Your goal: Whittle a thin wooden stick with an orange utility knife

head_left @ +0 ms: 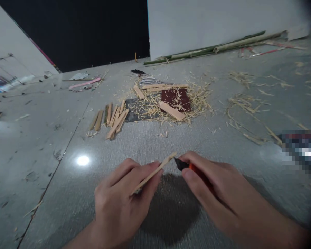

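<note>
Between the thumb and fingers of my left hand [125, 202] is a thin, pale bamboo strip [151, 174], its far end angled up to the right. My right hand [217, 190] is wrapped round a utility knife [194, 169] with an orange body and a black tip section. The knife's tip is close by the strip's far end; whether it touches I cannot tell. Both hands are above the grey floor, which carries their shadow. Part of the knife's body is hidden in my right palm.
Ahead lie a pile of bamboo pieces [116, 121], a dark red sheet [173, 96] under curly shavings [199, 103], and a wider wooden piece [171, 110] on top. Long green bamboo poles [194, 52] rest along the white wall. A pink strip [86, 83] is at the far left.
</note>
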### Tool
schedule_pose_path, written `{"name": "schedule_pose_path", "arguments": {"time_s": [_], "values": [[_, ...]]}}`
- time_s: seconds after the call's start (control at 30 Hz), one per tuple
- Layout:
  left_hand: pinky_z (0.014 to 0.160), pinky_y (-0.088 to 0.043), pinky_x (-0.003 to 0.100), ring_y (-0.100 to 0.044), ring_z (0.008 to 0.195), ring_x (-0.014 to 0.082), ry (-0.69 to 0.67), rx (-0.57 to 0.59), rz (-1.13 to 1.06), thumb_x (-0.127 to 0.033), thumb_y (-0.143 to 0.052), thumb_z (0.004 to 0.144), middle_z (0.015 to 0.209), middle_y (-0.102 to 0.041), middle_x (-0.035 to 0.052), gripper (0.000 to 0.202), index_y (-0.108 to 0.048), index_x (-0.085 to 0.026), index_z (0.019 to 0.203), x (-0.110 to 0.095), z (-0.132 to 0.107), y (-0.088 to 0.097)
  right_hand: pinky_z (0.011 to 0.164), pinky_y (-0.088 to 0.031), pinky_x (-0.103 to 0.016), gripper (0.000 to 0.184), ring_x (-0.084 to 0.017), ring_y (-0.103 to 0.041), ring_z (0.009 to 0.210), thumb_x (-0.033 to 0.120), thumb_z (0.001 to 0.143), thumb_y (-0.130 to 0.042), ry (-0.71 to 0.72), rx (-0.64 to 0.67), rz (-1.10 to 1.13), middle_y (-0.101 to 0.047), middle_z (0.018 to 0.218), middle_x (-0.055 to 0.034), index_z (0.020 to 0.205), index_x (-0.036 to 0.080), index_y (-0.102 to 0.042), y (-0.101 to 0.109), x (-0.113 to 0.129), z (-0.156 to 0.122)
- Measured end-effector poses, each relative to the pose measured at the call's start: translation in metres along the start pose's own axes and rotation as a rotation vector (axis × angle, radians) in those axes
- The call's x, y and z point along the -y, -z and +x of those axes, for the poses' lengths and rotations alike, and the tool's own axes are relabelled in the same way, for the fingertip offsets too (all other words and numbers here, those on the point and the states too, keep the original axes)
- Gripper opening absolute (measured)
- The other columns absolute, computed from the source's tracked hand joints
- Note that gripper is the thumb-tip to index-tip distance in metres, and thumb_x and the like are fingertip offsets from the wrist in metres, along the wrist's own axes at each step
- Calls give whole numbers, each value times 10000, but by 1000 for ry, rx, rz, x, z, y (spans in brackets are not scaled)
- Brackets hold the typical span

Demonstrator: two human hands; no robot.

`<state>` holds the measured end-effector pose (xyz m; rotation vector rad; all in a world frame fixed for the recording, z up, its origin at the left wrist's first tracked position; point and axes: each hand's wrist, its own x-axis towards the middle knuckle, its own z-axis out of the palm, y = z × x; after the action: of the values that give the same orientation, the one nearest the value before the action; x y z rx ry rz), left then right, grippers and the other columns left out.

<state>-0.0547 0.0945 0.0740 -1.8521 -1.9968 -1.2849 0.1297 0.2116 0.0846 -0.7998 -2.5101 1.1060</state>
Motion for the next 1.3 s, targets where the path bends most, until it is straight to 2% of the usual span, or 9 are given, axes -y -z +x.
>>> {"name": "schedule_pose_path", "arguments": {"time_s": [0.13,0.27,0.43,0.5,0.63,0.73,0.9,1.1,1.3], "values": [[651,-560,97,-682,612,42,-16,9,21,-89,-756,936,751,-724,-62,130,-781,-212,972,-2,0,0,575,-394,-323,284,-164,-618,608,408,1122,-354,14,17,-86,-681,738,24,1011,249,-561,-7,1,0],[660,-573,132,-683,621,64,-57,50,31,-48,-713,947,758,-734,-45,177,-756,-191,1043,-4,-2,4,552,-346,-321,323,-159,-562,549,462,1120,-360,-16,31,-102,-660,696,16,958,255,-548,-9,-4,2],[610,-565,156,-660,577,73,-112,125,68,-103,-742,951,727,-711,-46,198,-715,-185,1129,-8,-7,16,553,-277,-333,336,-170,-497,528,502,1069,-479,-227,-152,-161,-605,626,1,838,267,-540,2,-24,14],[621,-568,146,-670,592,67,-68,131,62,-110,-725,967,746,-719,-54,215,-697,-216,1152,-7,-7,17,557,-278,-333,394,-164,-472,554,532,1088,-442,-249,-210,-164,-555,628,10,800,268,-497,8,-26,17],[647,-579,144,-683,632,67,53,77,-25,-136,-713,976,790,-724,-55,152,-709,-258,1066,-3,-5,11,497,-298,-284,494,-120,-397,546,652,1102,-357,-282,-191,191,-424,655,49,846,259,-511,8,-13,13],[643,-577,160,-672,632,71,118,85,-103,-142,-727,961,797,-720,-60,153,-727,-276,1033,-2,-3,8,412,-277,-232,478,-82,-314,479,716,1038,-492,-354,-43,516,-367,649,81,978,254,-599,3,-5,9],[592,-550,180,-575,551,69,178,106,-177,-164,-756,935,725,-658,-73,139,-754,-291,991,-5,-2,7,385,-285,-178,505,-66,-281,424,696,947,-688,-443,106,772,-355,530,132,1221,276,-630,1,-3,7],[572,-534,158,-619,572,56,234,151,-259,-150,-778,907,760,-725,-83,167,-750,-282,1004,-8,-1,5,388,-298,-172,431,-53,-274,403,679,957,-681,-454,101,731,-395,484,115,976,249,-673,3,-5,4],[569,-547,163,-657,591,74,326,109,-269,-181,-773,898,759,-774,-60,97,-772,-259,955,-5,2,4,375,-278,-187,426,-59,-243,390,679,926,-704,-454,9,724,-366,454,117,948,254,-681,7,-9,5]]}}
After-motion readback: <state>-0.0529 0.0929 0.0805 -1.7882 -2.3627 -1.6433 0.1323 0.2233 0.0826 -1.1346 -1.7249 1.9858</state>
